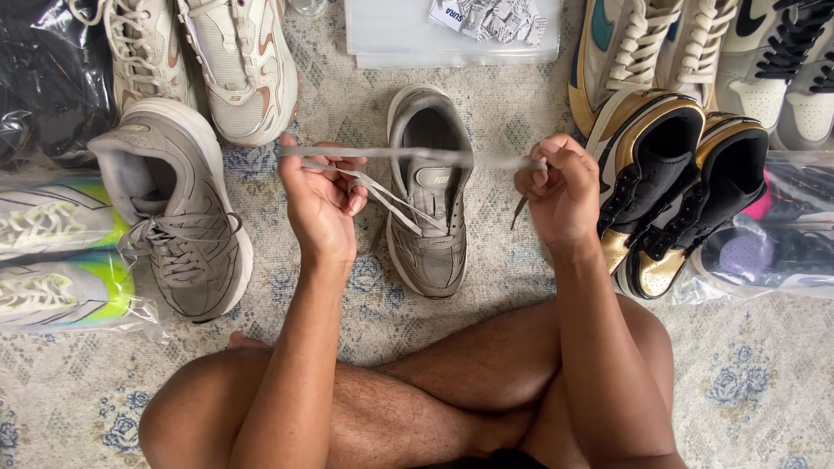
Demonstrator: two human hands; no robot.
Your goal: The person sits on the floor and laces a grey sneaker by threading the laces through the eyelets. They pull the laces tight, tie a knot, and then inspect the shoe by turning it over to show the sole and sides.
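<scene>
A grey shoelace (408, 154) is stretched taut between my two hands above a grey sneaker (427, 195) that lies on the rug with its toe toward me. My left hand (320, 193) pinches the left part of the lace, and loose strands run from it down to the sneaker's eyelets. My right hand (560, 187) is closed on the lace's right end, whose tip hangs below the fist. The matching grey sneaker (178, 204), laced, lies to the left.
I sit cross-legged on a pale patterned rug (747, 382). A black-and-gold pair (669, 187) is at the right, beige sneakers (217, 56) at the top left, bagged neon-and-white shoes (61, 260) at the far left, and clear plastic bags (452, 30) at the top.
</scene>
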